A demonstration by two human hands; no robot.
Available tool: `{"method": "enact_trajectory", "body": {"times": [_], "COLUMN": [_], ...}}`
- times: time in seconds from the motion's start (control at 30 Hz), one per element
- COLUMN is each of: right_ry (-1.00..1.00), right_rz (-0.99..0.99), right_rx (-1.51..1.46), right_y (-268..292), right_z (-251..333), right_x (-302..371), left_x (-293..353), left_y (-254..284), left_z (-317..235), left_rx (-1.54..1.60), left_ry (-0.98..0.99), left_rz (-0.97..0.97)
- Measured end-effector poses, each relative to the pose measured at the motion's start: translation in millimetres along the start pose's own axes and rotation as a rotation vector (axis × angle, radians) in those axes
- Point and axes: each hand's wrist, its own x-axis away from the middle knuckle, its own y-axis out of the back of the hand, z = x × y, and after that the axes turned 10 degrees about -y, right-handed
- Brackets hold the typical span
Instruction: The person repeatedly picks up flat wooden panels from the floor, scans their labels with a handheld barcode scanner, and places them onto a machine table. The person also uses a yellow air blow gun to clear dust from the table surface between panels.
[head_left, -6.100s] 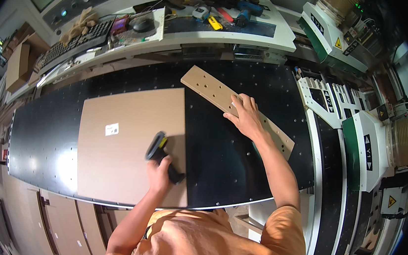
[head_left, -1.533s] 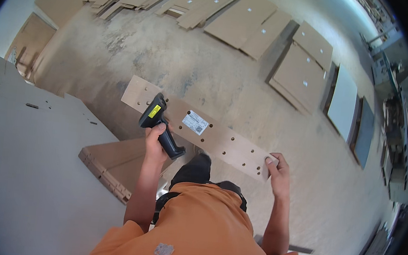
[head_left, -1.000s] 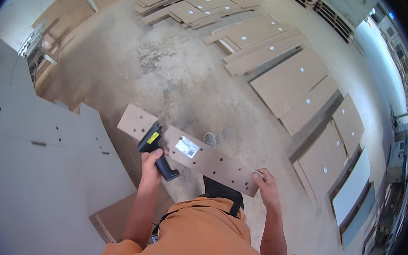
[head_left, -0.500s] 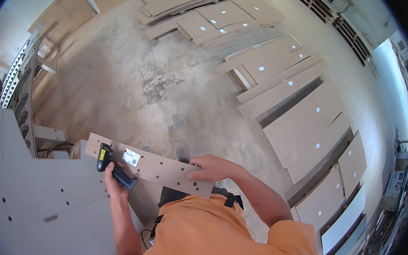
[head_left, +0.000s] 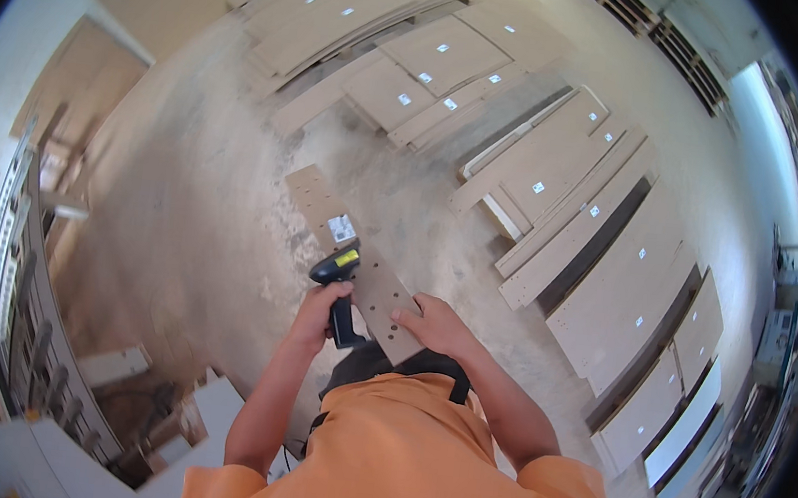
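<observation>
My left hand (head_left: pixel 322 311) is wrapped round the grip of a black barcode scanner (head_left: pixel 337 267) with a yellow label on its head. The scanner sits over the left edge of a long, narrow wooden board (head_left: pixel 371 280) drilled with several holes. A white printed sticker (head_left: pixel 341 228) lies on the board's face, just beyond the scanner head. My right hand (head_left: pixel 435 324) pinches the board's near right edge, thumb on top and the other fingers underneath. The board slants away from my waist toward the upper left, its far end in the air above the floor.
Several stacks of labelled flat panels (head_left: pixel 626 263) lie in rows ahead and to the right. A roller conveyor (head_left: pixel 29 298) and grey machine housing (head_left: pixel 36 459) stand at the left. Large boards (head_left: pixel 85 90) lean on the far left wall; pallets (head_left: pixel 685 70) are at the far right.
The view has turned left to right away from the machine housing. Board and scanner have swung toward the middle, the board now pointing farther ahead. Both hands keep their holds.
</observation>
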Motion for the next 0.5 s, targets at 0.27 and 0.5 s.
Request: {"method": "enact_trajectory", "body": {"times": [0.27, 0.5], "right_ry": [-0.223, -0.624], "right_rz": [-0.220, -0.251], "right_rx": [-0.415, -0.702], "right_y": [35.6, 102.4], "right_z": [46.3, 67.0], "right_x": [-197.7, -394.2], "left_x": [-153.5, -240.4], "left_y": [37.0, 131.7], "left_z": [-95.0, -202.7], "left_rx": [-0.058, 0.104], "left_ry": [0.043, -0.047], "left_rz": [0.100, -0.294]}}
